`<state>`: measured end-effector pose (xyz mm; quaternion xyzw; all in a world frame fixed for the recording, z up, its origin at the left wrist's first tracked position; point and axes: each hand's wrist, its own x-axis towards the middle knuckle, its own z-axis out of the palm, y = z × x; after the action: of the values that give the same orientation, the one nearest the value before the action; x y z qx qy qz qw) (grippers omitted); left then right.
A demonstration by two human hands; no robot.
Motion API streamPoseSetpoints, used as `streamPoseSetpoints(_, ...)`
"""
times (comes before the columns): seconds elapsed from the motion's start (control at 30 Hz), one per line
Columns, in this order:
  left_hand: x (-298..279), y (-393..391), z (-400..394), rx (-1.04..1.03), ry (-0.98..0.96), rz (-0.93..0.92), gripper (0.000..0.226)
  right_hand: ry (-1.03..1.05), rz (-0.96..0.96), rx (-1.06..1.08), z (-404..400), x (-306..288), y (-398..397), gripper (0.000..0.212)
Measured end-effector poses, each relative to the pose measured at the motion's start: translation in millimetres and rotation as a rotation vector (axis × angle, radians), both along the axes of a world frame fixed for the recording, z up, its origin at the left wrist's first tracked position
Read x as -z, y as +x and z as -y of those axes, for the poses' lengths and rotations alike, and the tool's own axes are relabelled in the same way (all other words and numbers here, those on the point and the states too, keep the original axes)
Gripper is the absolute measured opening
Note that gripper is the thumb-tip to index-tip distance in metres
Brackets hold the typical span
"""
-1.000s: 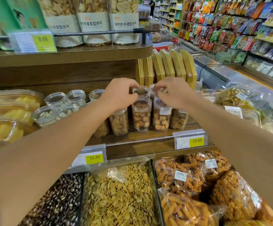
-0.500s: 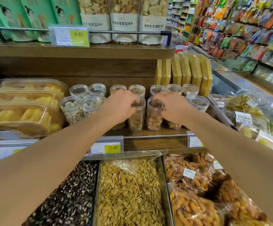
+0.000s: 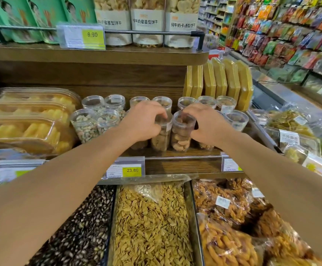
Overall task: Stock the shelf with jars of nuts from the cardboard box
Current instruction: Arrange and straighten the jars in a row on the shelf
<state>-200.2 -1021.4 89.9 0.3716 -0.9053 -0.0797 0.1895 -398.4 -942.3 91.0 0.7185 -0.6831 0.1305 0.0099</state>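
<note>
Both nut jars stand upright, lids up, on the shelf point(image 3: 175, 153); left hand point(image 3: 141, 121) fingers hold one jar point(image 3: 161, 139), right hand point(image 3: 209, 124) fingers the other jar point(image 3: 182, 134)

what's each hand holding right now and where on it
Left hand grips a nut jar by its lidded top; right hand grips the neighbouring jar at its upper side.

1. Both forearms were bare and extended forward, converging toward 12 o'clock.
2. Left hand point(image 3: 144, 122) entered from 8 o'clock, back of hand up, fingers curled down over a jar top.
3. Right hand point(image 3: 207, 124) entered from 4 o'clock, back up, fingers curled at another jar's rim.
4. Hands sat near each other, not touching.
</note>
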Motion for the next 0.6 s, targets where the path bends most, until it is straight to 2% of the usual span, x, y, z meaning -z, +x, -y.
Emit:
streamPoseSetpoints(0.1, 0.4, -2.2, -3.7, -0.06, -0.049, 0.006, 0.043, -0.029, -0.036, 0.093, -0.9, 4.6, 2.8, 0.063)
streamPoseSetpoints(0.2, 5.9, -6.2, -2.8, -0.07, -0.101, 0.066, 0.039, -0.03, -0.044, 0.103, 1.8, 6.0, 5.0, 0.056)
streamPoseSetpoints(0.4, 10.2, 0.5, 8.5, -0.005, -0.072, -0.021, 0.038, -0.014, 0.029, 0.054, -2.0, 3.4, -4.1, 0.056)
streamPoseSetpoints(0.6, 13.7, -3.1, 6.2, -0.014, -0.104, -0.009, 0.034, -0.071, -0.041, 0.092, -1.8, 5.1, 7.9, 0.045)
